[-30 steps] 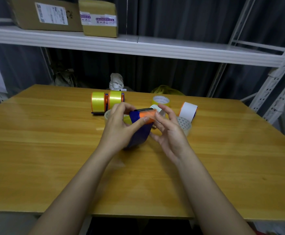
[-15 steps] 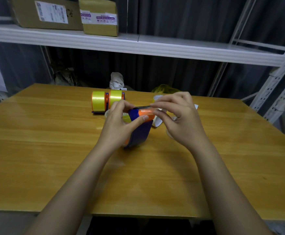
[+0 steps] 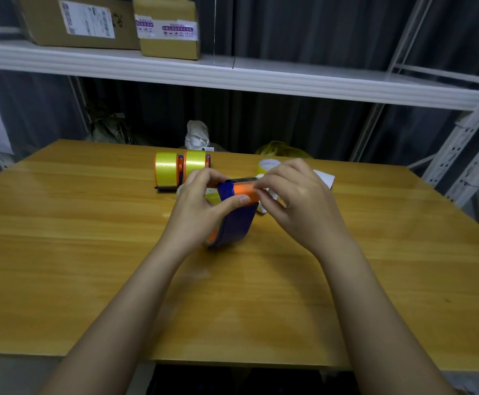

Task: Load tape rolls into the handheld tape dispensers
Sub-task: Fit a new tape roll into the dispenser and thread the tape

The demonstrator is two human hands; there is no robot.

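A blue and orange tape dispenser (image 3: 237,218) stands upright near the middle of the wooden table (image 3: 90,252). My left hand (image 3: 197,212) grips its left side, thumb pressed on the orange top piece. My right hand (image 3: 295,203) curls over the dispenser's right end, fingertips pinching at the orange piece. Behind, two loaded dispensers with yellow tape rolls (image 3: 180,169) stand side by side. A loose yellow tape roll (image 3: 266,165) and a white roll (image 3: 323,178) lie behind my right hand, partly hidden.
A white metal shelf (image 3: 232,75) hangs over the table's far edge, holding two cardboard boxes (image 3: 104,21). A white upright rack frame (image 3: 471,143) stands at the right. Crumpled bags (image 3: 197,135) lie behind the table.
My right hand rose from beside the dispenser, palm up, and turned over onto its top end. My left hand and the dispenser stayed in place.
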